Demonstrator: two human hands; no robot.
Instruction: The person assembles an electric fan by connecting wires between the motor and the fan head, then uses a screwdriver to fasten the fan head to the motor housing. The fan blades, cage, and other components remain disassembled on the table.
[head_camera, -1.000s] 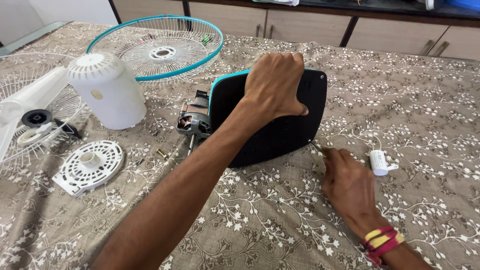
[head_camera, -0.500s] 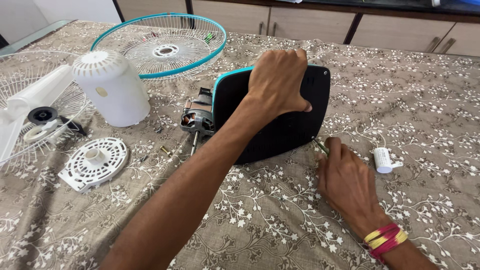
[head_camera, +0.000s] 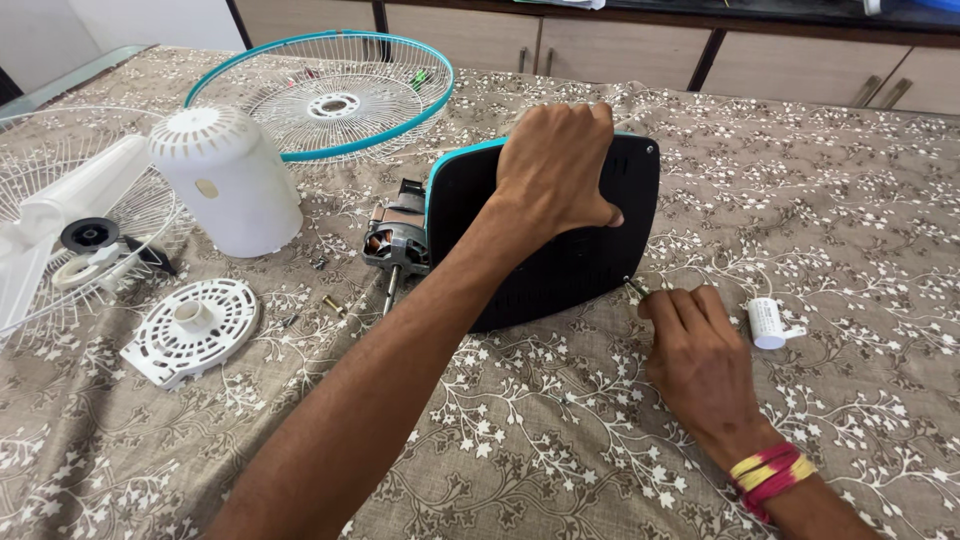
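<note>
Fan base (head_camera: 560, 270), black with teal rim, stands tilted, left hand (head_camera: 555, 165) clamped over its top edge; right hand (head_camera: 700, 355) pinches a thin screwdriver (head_camera: 636, 289) at its right corner; white cylindrical capacitor (head_camera: 768, 322) lies right.

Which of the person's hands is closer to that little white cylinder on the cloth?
Right. The right hand lies just beside the white cylinder, not touching it. The left hand is farther off, gripping the top of the black base.

Worktop (head_camera: 850, 200) under floral cloth: teal-rimmed wire guard (head_camera: 322, 93), white domed cover (head_camera: 225, 180), white perforated disc (head_camera: 192, 330), small white cylinder (head_camera: 768, 322).
</note>
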